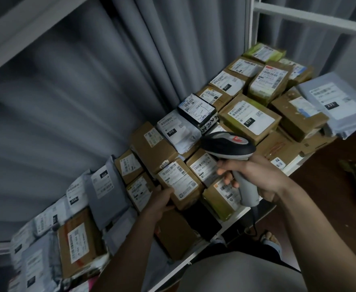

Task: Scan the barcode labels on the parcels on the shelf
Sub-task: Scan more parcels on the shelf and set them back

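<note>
brown box (180,183) w/ white barcode label (176,175) sits near front of shelf (239,218), packed among other parcels. left hand (159,200) grips its near corner, fingers curled over the edge. right hand (250,175) wrapped round handle of scanner (228,145), head held just above the boxes, pointing left. black box (197,110) & grey mailer bags (104,187) further back, grey curtain (78,91) behind.
</note>
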